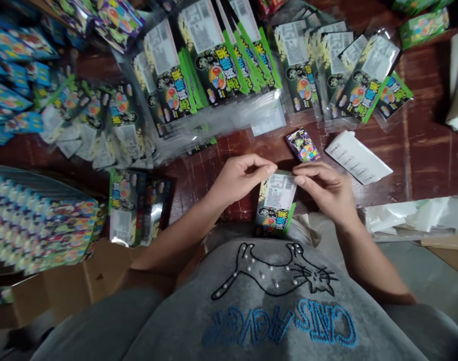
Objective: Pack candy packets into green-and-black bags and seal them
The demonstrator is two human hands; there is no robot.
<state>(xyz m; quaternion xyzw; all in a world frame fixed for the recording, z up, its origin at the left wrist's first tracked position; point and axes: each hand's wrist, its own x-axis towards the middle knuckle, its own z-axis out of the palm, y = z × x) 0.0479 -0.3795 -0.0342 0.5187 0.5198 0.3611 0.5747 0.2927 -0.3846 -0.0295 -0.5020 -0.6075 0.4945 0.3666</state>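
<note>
A black and green candy packet (276, 213) with a white printed label stands at the table's near edge, just in front of my body. With thumb and forefinger, my left hand (240, 178) pinches the packet's upper left corner. The fingers of my right hand (326, 188) are closed on its upper right corner. Just beyond my fingers lies a small purple and black candy box (303, 145). To its right is a folded white sheet (359, 158) with rows of print.
Stacks of similar packets (217, 65) cover the back of the dark red table (424, 165). Blue boxes (16, 75) are heaped at the far left. A carton of colourful packs (37, 225) stands at left. White papers (413, 215) lie at right, and a green box (424, 27) at back right.
</note>
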